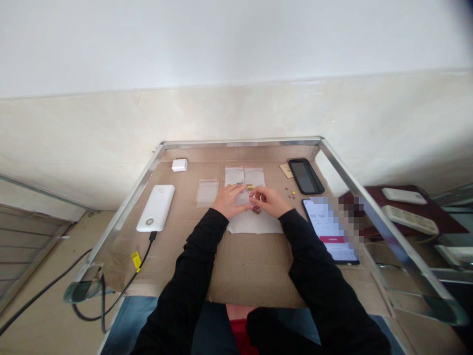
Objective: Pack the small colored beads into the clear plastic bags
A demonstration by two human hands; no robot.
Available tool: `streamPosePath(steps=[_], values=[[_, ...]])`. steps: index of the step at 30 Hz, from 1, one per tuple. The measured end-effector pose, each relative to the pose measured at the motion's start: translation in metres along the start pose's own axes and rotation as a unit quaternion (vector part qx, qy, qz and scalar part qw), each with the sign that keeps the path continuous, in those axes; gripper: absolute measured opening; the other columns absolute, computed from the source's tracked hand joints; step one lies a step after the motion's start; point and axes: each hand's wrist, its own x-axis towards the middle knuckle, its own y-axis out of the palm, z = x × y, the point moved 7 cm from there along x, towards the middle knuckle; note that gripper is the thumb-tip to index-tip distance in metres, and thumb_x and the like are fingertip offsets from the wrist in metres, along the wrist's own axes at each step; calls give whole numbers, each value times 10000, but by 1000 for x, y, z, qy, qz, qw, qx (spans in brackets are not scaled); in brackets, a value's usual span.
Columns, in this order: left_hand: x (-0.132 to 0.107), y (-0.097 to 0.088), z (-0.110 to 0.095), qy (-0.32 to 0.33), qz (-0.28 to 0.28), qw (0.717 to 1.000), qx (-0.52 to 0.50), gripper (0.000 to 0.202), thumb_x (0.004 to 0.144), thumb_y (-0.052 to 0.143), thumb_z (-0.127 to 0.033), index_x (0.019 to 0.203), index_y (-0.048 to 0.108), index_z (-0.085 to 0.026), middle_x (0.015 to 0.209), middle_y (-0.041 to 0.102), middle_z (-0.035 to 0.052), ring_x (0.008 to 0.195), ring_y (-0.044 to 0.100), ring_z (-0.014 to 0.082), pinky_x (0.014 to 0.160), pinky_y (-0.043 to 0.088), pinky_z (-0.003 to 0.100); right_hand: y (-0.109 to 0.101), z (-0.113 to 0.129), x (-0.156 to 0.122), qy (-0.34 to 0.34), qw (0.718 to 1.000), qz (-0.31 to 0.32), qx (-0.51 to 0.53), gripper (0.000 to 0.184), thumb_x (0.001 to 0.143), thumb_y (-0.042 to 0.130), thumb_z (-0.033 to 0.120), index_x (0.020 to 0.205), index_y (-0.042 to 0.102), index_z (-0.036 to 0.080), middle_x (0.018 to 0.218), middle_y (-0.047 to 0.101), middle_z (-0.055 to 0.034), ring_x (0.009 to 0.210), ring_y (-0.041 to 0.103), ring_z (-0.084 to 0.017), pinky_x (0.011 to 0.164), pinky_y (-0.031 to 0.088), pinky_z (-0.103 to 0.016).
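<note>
Atop white paper sheet [254, 224] on brown cardboard-covered desk [251, 266], left hand [231, 201] lay spread, apparently steadying it; right hand's grip [268, 201] pinched a tiny unidentifiable item [253, 195].

Fingers [257, 195] over white paper [254, 226]

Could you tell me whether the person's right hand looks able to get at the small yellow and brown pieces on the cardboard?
Probably yes: the right hand is close beside the small yellow and brown pieces, and only the edge of the white paper seems to lie between them on the cardboard.
</note>
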Motion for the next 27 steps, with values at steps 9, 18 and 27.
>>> streamPosePath(steps=[9, 18, 27], values=[[0, -3, -1, 6, -17, 1000, -8, 625, 641, 558, -573, 1113, 512, -166, 1061, 582, 93, 990, 514, 212, 877, 385, 374, 3, 2, 1, -5, 1000, -3, 1, 203, 785, 469, 343, 818, 569, 170, 572, 530, 20, 485, 437, -79, 514, 301, -204], [1, -14, 3, -22, -18, 1000, 0, 624, 634, 568, -566, 1112, 514, -169, 992, 590, 81, 916, 526, 206, 835, 394, 369, -6, -16, -7, 35, 996, 36, -72, 249, 699, 561, 405, 780, 598, 173, 603, 539, 5, 530, 452, -93, 505, 264, -209], [1, -12, 3, -19, -15, 1000, -1, 612, 633, 583, -546, 1113, 511, -172, 995, 590, 75, 911, 524, 199, 835, 392, 361, 0, -19, -10, 44, 992, 82, -82, 274, 683, 564, 438, 730, 618, 173, 604, 542, -4, 538, 443, -95, 481, 239, -209]])
